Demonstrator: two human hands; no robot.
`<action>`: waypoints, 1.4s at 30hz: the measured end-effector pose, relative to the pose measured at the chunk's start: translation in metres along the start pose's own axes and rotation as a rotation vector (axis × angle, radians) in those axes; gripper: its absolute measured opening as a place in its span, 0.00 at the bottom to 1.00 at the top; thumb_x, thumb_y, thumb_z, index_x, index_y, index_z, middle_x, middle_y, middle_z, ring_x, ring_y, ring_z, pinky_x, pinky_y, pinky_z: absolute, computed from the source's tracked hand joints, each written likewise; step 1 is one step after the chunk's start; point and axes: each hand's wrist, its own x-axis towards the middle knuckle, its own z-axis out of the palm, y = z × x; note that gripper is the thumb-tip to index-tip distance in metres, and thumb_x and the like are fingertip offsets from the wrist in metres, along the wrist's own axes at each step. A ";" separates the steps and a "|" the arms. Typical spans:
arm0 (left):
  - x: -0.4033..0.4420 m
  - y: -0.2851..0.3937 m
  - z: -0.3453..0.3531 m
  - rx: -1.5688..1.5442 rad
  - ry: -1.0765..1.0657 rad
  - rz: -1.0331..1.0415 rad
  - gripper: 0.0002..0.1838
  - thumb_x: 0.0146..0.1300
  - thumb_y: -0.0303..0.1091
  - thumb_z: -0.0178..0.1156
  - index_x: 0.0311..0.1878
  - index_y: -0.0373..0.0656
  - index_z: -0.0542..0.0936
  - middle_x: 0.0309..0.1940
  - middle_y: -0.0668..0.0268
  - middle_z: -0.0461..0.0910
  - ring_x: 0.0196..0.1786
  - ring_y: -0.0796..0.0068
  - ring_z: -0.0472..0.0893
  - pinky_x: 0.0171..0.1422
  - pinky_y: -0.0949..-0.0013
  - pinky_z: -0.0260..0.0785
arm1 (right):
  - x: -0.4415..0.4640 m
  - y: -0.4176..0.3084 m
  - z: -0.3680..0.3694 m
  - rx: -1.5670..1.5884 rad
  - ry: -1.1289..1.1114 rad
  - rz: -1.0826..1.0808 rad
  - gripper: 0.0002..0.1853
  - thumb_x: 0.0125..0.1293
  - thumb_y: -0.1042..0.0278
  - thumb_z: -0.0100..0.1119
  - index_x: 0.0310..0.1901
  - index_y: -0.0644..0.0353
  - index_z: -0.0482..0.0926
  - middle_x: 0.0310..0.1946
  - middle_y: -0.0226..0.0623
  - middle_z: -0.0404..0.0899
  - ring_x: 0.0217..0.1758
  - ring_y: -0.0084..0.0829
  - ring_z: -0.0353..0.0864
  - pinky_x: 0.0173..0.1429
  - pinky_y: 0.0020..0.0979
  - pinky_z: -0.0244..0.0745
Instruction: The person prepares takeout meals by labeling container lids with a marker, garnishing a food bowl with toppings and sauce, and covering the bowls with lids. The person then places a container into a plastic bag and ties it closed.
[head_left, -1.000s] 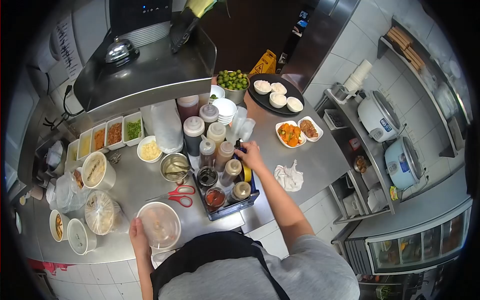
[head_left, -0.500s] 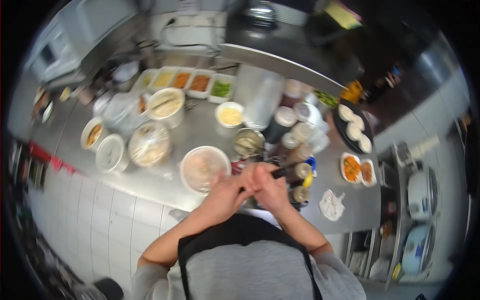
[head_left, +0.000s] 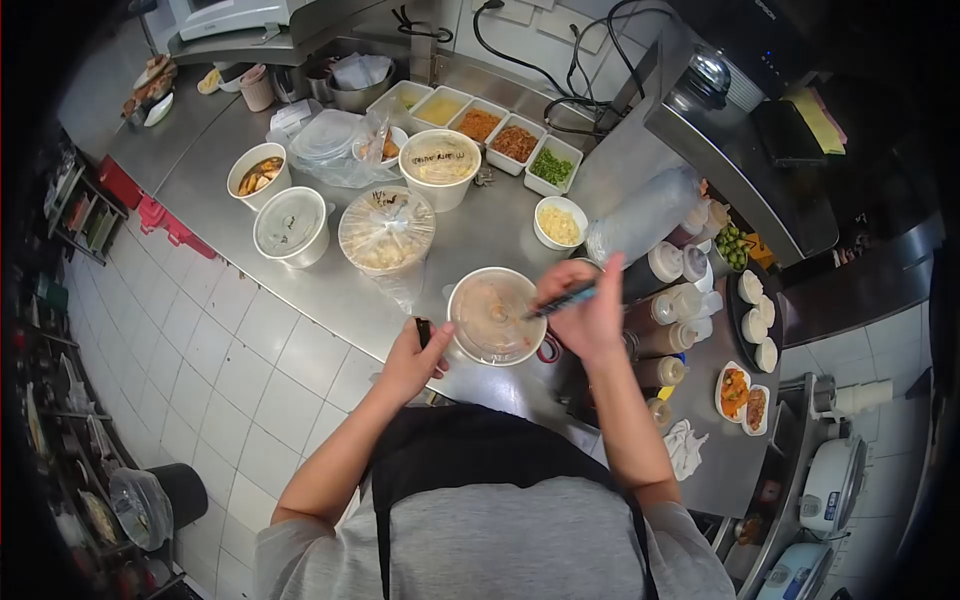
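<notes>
My right hand (head_left: 592, 308) grips a dark marker pen (head_left: 566, 297), its tip pointing left at the lid of a round white takeout bowl (head_left: 488, 341). The bowl's clear lid shows pale orange food beneath. Whether the tip touches the lid I cannot tell. In my left hand (head_left: 408, 364) is a short black piece that looks like the marker's cap (head_left: 424, 331), held beside the bowl's left side. Behind the bowl stands a plastic-wrapped bowl (head_left: 386, 235) with writing on top. A lidded tub (head_left: 440, 172), also marked with writing, is farther back.
Left of these are a lidded white bowl (head_left: 290, 228) and a bowl of dark soup (head_left: 258, 177). Trays of chopped toppings (head_left: 514, 143) line the back. Sauce bottles (head_left: 660, 338) crowd the right, near a crumpled white cloth (head_left: 684, 450). A trash bin (head_left: 180, 495) stands on the floor.
My hands were together over the counter and are now apart, the marker in the right and the cap-like piece in the left. The view has swung toward the right.
</notes>
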 end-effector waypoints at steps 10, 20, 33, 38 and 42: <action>0.047 -0.012 -0.013 -0.089 0.004 0.079 0.19 0.56 0.33 0.67 0.35 0.42 0.63 0.29 0.68 0.71 0.25 0.82 0.72 0.28 0.74 0.70 | -0.002 0.059 -0.001 -0.253 0.167 0.076 0.08 0.59 0.78 0.60 0.39 0.61 0.72 0.33 0.36 0.77 0.34 0.23 0.76 0.39 0.25 0.72; 0.026 -0.017 -0.005 -0.242 -0.050 -0.086 0.21 0.48 0.37 0.73 0.27 0.43 0.66 0.21 0.72 0.70 0.24 0.83 0.71 0.28 0.76 0.67 | 0.026 0.066 -0.020 -1.049 -0.139 -0.127 0.14 0.52 0.76 0.61 0.18 0.59 0.65 0.16 0.26 0.67 0.20 0.17 0.62 0.25 0.23 0.57; 0.026 -0.023 -0.003 -0.292 -0.041 -0.043 0.21 0.49 0.33 0.72 0.26 0.44 0.64 0.21 0.71 0.70 0.25 0.82 0.72 0.30 0.75 0.69 | 0.023 0.068 -0.019 -1.100 -0.104 -0.184 0.14 0.52 0.74 0.60 0.17 0.61 0.65 0.13 0.26 0.64 0.19 0.17 0.61 0.24 0.24 0.57; 0.024 -0.022 -0.005 -0.284 -0.058 -0.056 0.23 0.49 0.33 0.73 0.27 0.48 0.62 0.22 0.74 0.69 0.25 0.82 0.73 0.31 0.76 0.70 | 0.025 0.064 -0.018 -0.974 -0.057 -0.186 0.13 0.52 0.75 0.59 0.17 0.61 0.65 0.13 0.26 0.64 0.18 0.17 0.61 0.24 0.25 0.57; 0.023 -0.021 -0.005 -0.297 -0.053 -0.060 0.21 0.49 0.33 0.73 0.26 0.45 0.64 0.21 0.71 0.71 0.25 0.81 0.73 0.30 0.76 0.69 | 0.024 0.060 -0.018 -1.104 -0.152 -0.134 0.14 0.52 0.76 0.59 0.16 0.61 0.64 0.13 0.26 0.63 0.18 0.17 0.60 0.24 0.25 0.56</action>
